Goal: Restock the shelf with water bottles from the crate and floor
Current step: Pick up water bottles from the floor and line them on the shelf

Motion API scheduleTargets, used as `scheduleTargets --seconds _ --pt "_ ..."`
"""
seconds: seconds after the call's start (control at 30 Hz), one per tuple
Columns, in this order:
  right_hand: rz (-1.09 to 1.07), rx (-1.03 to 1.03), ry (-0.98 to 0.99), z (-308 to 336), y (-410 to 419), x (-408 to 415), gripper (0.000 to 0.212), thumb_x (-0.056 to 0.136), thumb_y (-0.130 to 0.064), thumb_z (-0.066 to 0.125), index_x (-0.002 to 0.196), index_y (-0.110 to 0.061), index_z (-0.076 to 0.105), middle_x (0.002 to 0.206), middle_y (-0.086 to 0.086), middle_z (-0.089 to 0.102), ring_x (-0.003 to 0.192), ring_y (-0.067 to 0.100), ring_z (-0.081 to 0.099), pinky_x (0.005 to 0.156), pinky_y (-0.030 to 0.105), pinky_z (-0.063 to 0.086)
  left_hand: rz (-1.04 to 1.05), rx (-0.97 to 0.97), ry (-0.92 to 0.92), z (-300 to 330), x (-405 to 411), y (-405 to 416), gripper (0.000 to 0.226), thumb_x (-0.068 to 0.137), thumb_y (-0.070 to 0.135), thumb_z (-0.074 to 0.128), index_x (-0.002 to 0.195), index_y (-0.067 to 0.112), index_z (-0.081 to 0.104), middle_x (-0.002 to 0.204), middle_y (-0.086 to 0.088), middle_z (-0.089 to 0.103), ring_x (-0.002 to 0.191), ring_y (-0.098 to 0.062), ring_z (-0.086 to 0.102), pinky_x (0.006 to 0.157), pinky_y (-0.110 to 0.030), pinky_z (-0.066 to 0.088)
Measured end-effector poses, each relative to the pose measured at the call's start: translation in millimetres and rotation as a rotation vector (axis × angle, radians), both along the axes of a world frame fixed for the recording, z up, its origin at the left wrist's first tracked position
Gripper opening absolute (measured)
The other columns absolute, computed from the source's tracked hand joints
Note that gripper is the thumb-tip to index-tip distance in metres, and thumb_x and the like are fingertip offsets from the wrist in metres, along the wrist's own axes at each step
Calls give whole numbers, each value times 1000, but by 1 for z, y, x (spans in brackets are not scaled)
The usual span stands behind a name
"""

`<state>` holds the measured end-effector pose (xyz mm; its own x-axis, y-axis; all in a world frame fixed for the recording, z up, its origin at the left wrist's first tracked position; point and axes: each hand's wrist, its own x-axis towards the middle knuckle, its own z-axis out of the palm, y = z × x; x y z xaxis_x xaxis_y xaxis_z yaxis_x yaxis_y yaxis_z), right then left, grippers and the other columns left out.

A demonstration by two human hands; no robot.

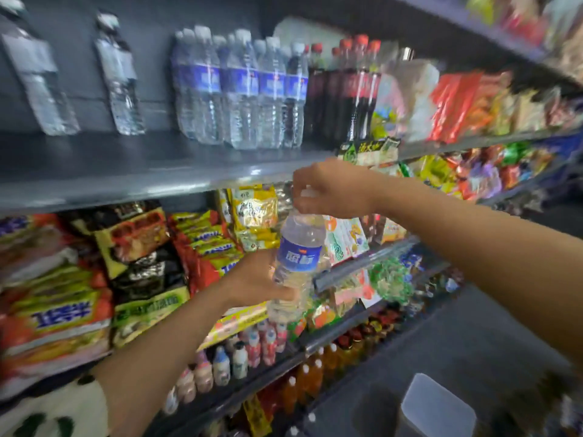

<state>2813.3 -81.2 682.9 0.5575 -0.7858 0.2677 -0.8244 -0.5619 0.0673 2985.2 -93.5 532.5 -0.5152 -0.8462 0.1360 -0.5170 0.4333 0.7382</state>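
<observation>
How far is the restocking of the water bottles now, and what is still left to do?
Done: a cluster of blue-label water bottles stands on the grey shelf, with two clear bottles further left. In hand: one blue-label bottle, the right hand holding its cap end and the left hand its lower body, below the shelf edge. Left: setting it on the bare shelf space; remaining stock is not visible.

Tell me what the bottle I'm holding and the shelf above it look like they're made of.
The water bottle, gripped by the right hand at the cap and the left hand lower down, looks like clear thin plastic: see-through ribbed walls, glossy blue label. The shelf looks like grey painted metal, with a smooth surface and soft sheen along its thin front edge, though blur leaves that uncertain.
</observation>
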Motion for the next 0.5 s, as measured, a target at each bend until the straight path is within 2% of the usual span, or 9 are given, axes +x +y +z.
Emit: scheduleTargets --seconds 0.07,0.17,0.23,0.27,0.33,0.37,0.5 --pt "13 -80 -20 37 4 10 24 91 -34 57 100 -12 62 77 -3 53 79 23 50 68 29 36 24 -59 -6 37 10 0 42 65 31 86 102 33 66 96 15 69 89 2 63 78 -19 49" --pt "50 -218 -45 94 4 25 23 90 -30 54 102 -12 63 87 5 57 83 25 51 70 29 36 107 -160 7 94 22 0 39 62 42 86 93 26 69 87 12 72 77 -3 66 73 -25 53" --pt "56 -333 -49 128 0 36 26 90 -29 53 105 -11 63 101 12 63 92 30 54 73 32 39 118 -197 61 131 29 0 34 64 36 87 90 23 69 84 10 73 74 1 67 73 -18 53" --pt "64 -375 -52 143 -4 41 26 90 -28 52 106 -10 63 104 14 64 96 32 55 77 34 41 121 -199 88 149 33 0 34 66 30 87 94 20 70 88 8 74 78 0 68 77 -18 54" --pt "94 -424 -74 168 -15 52 27 90 -26 49 105 -8 62 105 16 64 98 34 56 80 37 43 168 -226 94 178 43 -4 42 66 30 86 101 13 70 95 -1 75 89 -15 71 86 -36 56" --pt "111 -444 -86 178 -22 57 27 90 -25 49 104 -7 61 105 16 64 98 34 56 79 37 43 197 -243 86 191 49 -7 44 66 31 86 102 12 70 94 -2 75 89 -19 71 85 -41 57" --pt "154 -492 -103 202 -60 73 28 92 -25 47 108 -5 60 110 18 63 100 35 55 73 32 37 330 -237 110 222 64 -29 45 68 24 86 106 14 64 94 -5 74 82 -18 69 70 -37 56"
